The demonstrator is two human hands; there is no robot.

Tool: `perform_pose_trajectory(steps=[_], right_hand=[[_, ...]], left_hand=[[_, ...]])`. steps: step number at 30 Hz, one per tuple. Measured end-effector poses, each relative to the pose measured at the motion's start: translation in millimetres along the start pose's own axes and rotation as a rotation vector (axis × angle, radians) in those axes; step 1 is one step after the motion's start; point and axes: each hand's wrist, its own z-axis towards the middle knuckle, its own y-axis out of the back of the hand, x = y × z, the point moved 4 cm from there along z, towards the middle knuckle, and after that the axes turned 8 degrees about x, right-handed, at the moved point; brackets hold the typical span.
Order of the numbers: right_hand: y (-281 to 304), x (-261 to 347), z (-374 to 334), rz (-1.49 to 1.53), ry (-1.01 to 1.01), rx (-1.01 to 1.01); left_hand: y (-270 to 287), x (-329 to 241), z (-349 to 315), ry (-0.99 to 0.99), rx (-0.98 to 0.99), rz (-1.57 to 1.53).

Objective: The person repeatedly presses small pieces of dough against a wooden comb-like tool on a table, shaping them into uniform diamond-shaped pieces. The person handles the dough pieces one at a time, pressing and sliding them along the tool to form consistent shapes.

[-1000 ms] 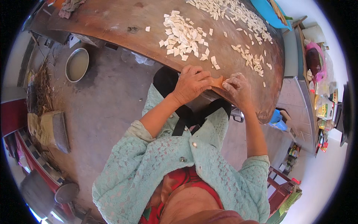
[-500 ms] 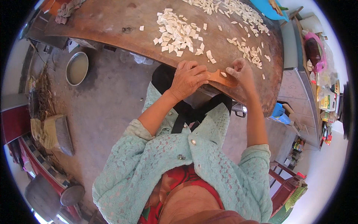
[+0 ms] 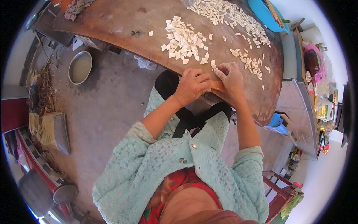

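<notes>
My left hand (image 3: 192,86) is closed around one end of an orange-brown comb (image 3: 217,86) at the table's near edge. My right hand (image 3: 232,77) reaches over the comb and covers much of it. Its thumb and forefinger pinch at a small flat dough piece on the tabletop, mostly hidden by the fingertips. Just beyond, a pile of pale diamond-cut dough pieces (image 3: 184,39) lies loosely spread. Several rolled, shell-like dough pieces (image 3: 250,63) are scattered to the right, and a larger spread of rolled pieces (image 3: 227,13) lies farther back.
The brown table (image 3: 123,22) has a curved near edge. A blue basin (image 3: 266,15) stands at its far right corner, a crumpled cloth (image 3: 77,8) at far left. On the floor sits a metal basin (image 3: 80,68). Shelves with packages (image 3: 326,108) line the right.
My right hand has moved left and forward, from the comb's teeth to the edge of the cut dough pile. The rolled piece on the comb no longer shows. My left hand still holds the comb.
</notes>
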Motion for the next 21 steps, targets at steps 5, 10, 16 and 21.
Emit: perform_pose_trajectory(steps=[5,10,16,21], right_hand=[[-5,-4,-1,0.160,-0.054,0.058],[28,-10,-28,0.188,-0.012,0.183],[22,-24,-44,0.116,-0.108,0.108],[26,-30,-24,-0.027,-0.211,0.100]], left_hand=[[1,-1,1,-0.002,-0.005,0.006],[-2,1,0,0.002,0.015,-0.009],[-1,-1,0,0.006,0.009,-0.013],[0,-1,0,0.015,-0.005,-0.002]])
